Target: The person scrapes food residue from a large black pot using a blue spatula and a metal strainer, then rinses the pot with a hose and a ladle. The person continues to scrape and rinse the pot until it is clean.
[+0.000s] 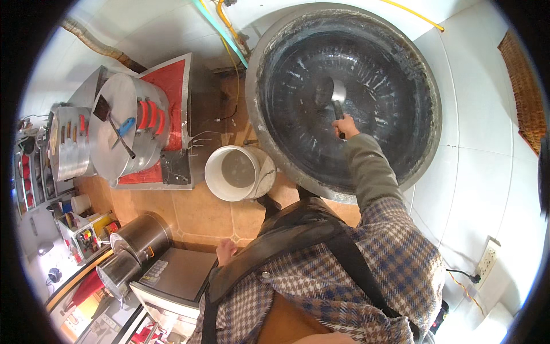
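Note:
My right hand point(345, 126) reaches over a very large, dark round wok point(395, 114) and is closed round the dark handle of a ladle. The metal head of the ladle point(338, 90) is low over the middle of the wok's bottom; I cannot tell whether it touches. Thin wet-looking streaks line the wok's inner wall. Beside my left hip is my left hand point(226, 250), partly hidden by my dark apron, with its fingers loosely apart and nothing seen in them. A white bucket point(264, 179) with cloudy greyish liquid stands left of the wok, near my feet.
At the left, a red-topped metal stand point(176, 74) bears large lidded pots; a spatula point(117, 127) lies across one lid point(109, 155). Steel pots point(146, 238) stand lower left by a low cabinet point(177, 275). A power strip point(488, 259) is on the right wall.

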Motion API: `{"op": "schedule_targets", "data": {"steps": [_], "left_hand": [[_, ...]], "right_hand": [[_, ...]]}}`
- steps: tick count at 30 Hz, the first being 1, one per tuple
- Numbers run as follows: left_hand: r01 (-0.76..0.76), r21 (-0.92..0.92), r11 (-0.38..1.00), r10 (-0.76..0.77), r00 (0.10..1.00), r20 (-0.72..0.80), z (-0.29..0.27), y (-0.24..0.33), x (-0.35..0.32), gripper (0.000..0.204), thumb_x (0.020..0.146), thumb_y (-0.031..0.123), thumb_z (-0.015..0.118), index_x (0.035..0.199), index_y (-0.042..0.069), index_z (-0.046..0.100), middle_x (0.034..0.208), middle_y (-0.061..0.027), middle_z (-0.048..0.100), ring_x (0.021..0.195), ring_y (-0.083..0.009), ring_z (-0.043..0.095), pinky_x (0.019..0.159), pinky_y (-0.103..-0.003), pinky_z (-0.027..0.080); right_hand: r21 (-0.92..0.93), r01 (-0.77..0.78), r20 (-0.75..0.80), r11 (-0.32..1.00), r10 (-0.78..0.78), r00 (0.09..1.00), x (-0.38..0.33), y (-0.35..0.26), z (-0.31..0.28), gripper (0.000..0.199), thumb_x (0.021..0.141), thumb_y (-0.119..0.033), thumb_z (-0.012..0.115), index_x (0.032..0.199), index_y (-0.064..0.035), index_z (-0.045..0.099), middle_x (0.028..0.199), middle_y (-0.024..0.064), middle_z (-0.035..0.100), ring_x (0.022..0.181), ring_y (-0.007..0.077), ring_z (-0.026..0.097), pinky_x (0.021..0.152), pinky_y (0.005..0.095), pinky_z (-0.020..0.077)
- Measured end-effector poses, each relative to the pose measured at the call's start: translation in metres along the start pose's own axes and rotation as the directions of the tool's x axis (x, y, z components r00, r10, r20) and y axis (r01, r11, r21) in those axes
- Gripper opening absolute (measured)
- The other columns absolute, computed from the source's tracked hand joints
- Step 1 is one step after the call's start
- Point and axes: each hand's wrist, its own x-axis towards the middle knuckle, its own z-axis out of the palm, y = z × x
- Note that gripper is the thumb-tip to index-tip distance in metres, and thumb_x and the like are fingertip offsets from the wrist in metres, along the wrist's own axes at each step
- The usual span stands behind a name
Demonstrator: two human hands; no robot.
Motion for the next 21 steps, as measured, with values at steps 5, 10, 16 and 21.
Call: {"op": "schedule_targets", "data": {"steps": [5, 10, 16, 21], "left_hand": [[-0.291, -0.019, 0.957, 0.292, 0.953, 0.078, 0.002, 0.022, 0.008, 0.028, 0.090, 0.013, 0.061, 0.113, 0.001, 0.054, 0.093, -0.0083, 0.061, 0.077, -0.0167, 0.063, 0.064, -0.026, 0.053], [-0.090, -0.143, 0.986, 0.097, 0.994, 0.041, -0.007, 0.030, 0.017, 0.027, 0.090, 0.011, 0.059, 0.115, 0.001, 0.052, 0.092, -0.0087, 0.060, 0.078, -0.0177, 0.062, 0.064, -0.027, 0.053], [0.029, -0.244, 0.969, 0.007, 0.989, 0.147, -0.019, 0.008, 0.053, 0.026, 0.091, 0.008, 0.058, 0.114, 0.000, 0.051, 0.089, -0.0092, 0.059, 0.075, -0.0185, 0.061, 0.060, -0.029, 0.053], [-0.073, -0.003, 0.997, 0.072, 0.970, 0.232, -0.013, 0.015, 0.079, 0.024, 0.091, 0.009, 0.058, 0.113, 0.001, 0.051, 0.086, -0.0086, 0.059, 0.072, -0.0185, 0.061, 0.058, -0.028, 0.052]], "right_hand": [[0.277, -0.035, 0.310, 0.960, -0.055, 0.949, -0.064, -0.048, -0.012, 0.082, 0.084, 0.003, 0.063, 0.152, -0.0006, 0.017, 0.071, 0.0075, 0.055, 0.051, 0.0134, 0.050, 0.042, 0.0313, 0.0404], [0.171, 0.091, 0.425, 0.981, -0.157, 0.892, -0.140, -0.097, -0.016, 0.080, 0.085, 0.000, 0.063, 0.152, -0.0021, 0.018, 0.072, 0.0060, 0.056, 0.049, 0.0116, 0.050, 0.041, 0.0299, 0.0413], [-0.255, 0.305, 0.635, 0.918, -0.079, 0.769, -0.235, -0.131, -0.071, 0.065, 0.084, -0.010, 0.060, 0.144, -0.0027, 0.034, 0.059, -0.0020, 0.046, 0.044, 0.0080, 0.044, 0.039, 0.0255, 0.0364], [-0.626, 0.327, 0.623, 0.708, 0.202, 0.756, -0.281, -0.144, -0.149, 0.062, 0.076, -0.010, 0.063, 0.135, 0.0007, 0.046, 0.054, 0.0034, 0.051, 0.040, 0.0127, 0.046, 0.038, 0.0299, 0.0366]]}}
